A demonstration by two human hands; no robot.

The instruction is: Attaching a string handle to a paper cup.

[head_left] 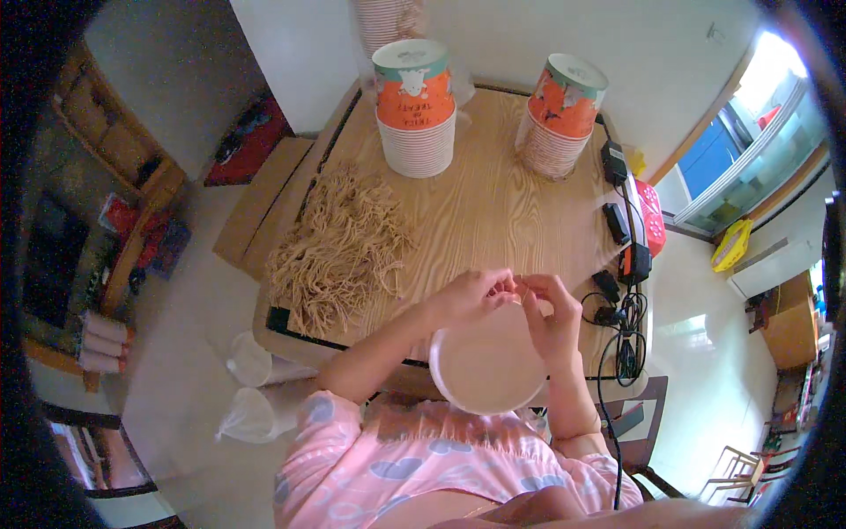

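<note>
A round white paper bucket (490, 361) rests at the near edge of the table, in front of my body, its wide round face turned up toward me. At its far rim, my left hand (480, 295) and my right hand (555, 319) meet with fingertips pinched close together. Something small and thin seems to be between them, but it is too small to make out. To the left lies a loose heap of tan twisted cords (339, 251). Farther back stand two upside-down stacks of paper buckets, a left stack (414, 106) and a right stack (564, 115), with orange and teal print on top.
Along the table's right edge run a power strip (633, 220), black adapters (614, 222) and coiled black cables (628, 339). A pink basket (650, 219) is beside them. Another tall stack (385, 22) rises behind. Plastic-wrapped bundles (251, 416) and a cardboard box (260, 207) are at left.
</note>
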